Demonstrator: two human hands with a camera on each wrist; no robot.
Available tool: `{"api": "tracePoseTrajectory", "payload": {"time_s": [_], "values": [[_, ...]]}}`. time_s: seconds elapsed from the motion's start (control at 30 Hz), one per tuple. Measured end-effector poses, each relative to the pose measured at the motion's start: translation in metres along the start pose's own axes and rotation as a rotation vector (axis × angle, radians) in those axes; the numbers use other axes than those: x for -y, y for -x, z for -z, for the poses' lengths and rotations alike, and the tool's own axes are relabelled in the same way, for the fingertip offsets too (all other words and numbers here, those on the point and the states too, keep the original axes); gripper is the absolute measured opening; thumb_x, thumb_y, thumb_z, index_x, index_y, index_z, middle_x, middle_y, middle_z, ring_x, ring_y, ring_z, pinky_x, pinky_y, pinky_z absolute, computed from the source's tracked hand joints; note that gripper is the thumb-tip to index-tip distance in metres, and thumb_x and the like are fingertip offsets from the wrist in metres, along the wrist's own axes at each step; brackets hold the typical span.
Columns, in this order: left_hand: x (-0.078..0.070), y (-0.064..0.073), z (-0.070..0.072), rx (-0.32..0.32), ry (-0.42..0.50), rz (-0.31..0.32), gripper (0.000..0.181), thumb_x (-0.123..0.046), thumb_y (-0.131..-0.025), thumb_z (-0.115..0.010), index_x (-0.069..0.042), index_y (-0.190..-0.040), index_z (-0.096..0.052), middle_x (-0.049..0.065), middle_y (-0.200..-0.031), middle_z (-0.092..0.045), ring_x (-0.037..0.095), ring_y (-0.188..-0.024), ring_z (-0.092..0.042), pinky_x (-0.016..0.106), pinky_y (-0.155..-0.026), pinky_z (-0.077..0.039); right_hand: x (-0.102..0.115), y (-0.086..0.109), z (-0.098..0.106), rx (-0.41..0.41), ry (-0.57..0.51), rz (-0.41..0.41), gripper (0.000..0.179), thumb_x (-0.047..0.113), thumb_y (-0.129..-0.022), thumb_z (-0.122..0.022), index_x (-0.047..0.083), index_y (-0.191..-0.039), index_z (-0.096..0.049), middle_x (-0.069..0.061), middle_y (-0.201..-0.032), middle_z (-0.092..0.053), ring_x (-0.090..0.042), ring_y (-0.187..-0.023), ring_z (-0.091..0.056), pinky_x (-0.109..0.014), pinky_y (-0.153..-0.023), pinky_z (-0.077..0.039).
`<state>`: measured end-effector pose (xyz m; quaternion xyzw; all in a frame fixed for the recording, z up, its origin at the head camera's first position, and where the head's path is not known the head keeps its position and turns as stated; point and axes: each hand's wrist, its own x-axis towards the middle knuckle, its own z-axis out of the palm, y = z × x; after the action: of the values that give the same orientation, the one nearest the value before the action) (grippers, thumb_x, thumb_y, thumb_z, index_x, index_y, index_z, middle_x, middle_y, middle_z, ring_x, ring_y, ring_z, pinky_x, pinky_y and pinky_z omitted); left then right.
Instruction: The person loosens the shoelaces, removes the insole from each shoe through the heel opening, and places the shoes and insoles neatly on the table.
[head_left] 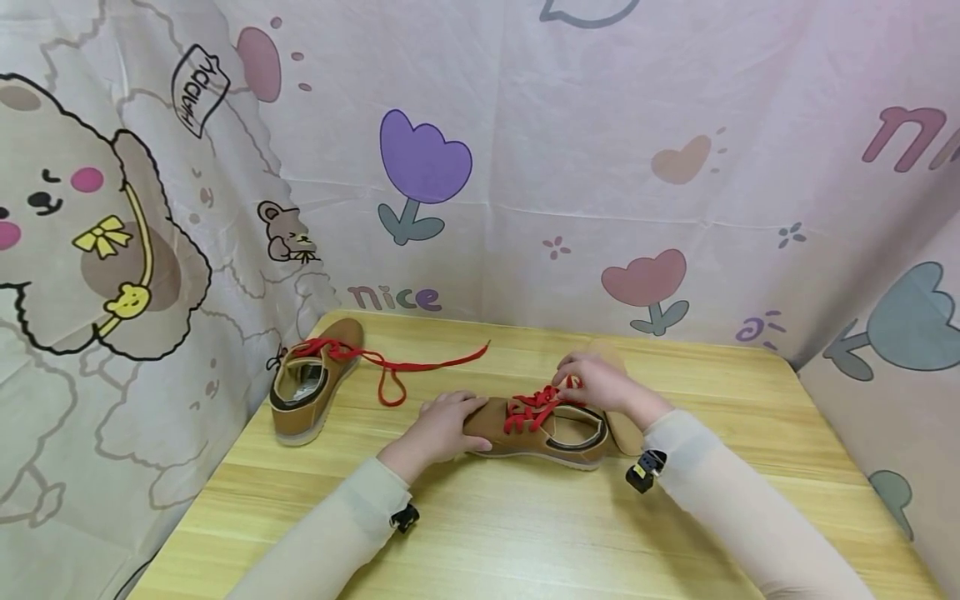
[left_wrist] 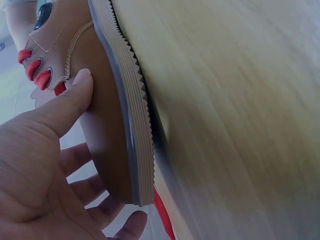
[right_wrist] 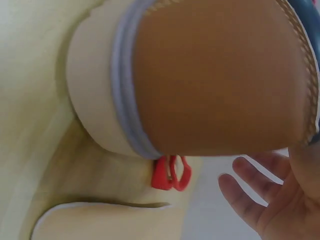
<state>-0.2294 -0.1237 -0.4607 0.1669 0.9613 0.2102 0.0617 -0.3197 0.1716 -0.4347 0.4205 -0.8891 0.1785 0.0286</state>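
- Resting sole-down near the middle of the table: brown lace-up shoe, toe toward nine o'clock, heel toward four.
- Gripped at the toe, from nine o'clock, by the left hand: thumb on the near side, fingers behind the far side.
- Reached from one o'clock by the right hand, at the red laces; cannot tell whether pinching them or merely touching.
- Probably light and sturdy: stiff at sole and heel, softer over the upper, perhaps slightly slick on the smooth toe.
- Best steadied across the toe or heel; limp laces better pinched between fingertips than pushed.
- Smooth brown upper, pale stitching, dark collar, grey band above a pale, ridged, saw-edged sole.
- Well apart, toward ten o'clock: matching brown shoe, long red lace trailing.
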Motion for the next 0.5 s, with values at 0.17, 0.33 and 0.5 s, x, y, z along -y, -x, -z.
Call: {"api": "tracePoseTrajectory", "payload": {"time_s": [0.17,0.33,0.5], "values": [[0.001,0.001,0.0,0.003,0.0,-0.001,0.077,-0.048,-0.084,-0.077,-0.017,-0.149,-0.05,0.012,-0.151,-0.046,0.037,-0.137,-0.041,0.059,-0.101,-0.034,0.003,-0.001,-0.005,0.003,-0.004,0.006,0.004,0.009,-0.089,-0.075,0.011,-0.086,-0.073,-0.016,-0.11,-0.066,-0.033,-0.102,-0.064,-0.046,-0.089,-0.052],[0.001,0.002,0.0,0.001,-0.003,-0.01,0.078,-0.049,-0.084,-0.077,-0.017,-0.149,-0.05,0.012,-0.151,-0.046,0.037,-0.136,-0.041,0.059,-0.1,-0.035,0.008,-0.005,0.002,-0.027,-0.023,-0.081,0.009,0.008,-0.091,-0.073,0.013,-0.085,-0.07,-0.017,-0.114,-0.066,-0.034,-0.104,-0.064,-0.047,-0.089,-0.052],[0.003,0.003,0.0,-0.003,-0.009,-0.017,0.078,-0.049,-0.084,-0.077,-0.017,-0.149,-0.05,0.012,-0.15,-0.047,0.037,-0.136,-0.042,0.059,-0.099,-0.035,0.01,-0.011,0.02,-0.109,-0.039,-0.155,0.005,0.01,-0.092,-0.072,0.011,-0.087,-0.072,-0.017,-0.114,-0.066,-0.037,-0.109,-0.061,-0.052,-0.096,-0.048]]}}
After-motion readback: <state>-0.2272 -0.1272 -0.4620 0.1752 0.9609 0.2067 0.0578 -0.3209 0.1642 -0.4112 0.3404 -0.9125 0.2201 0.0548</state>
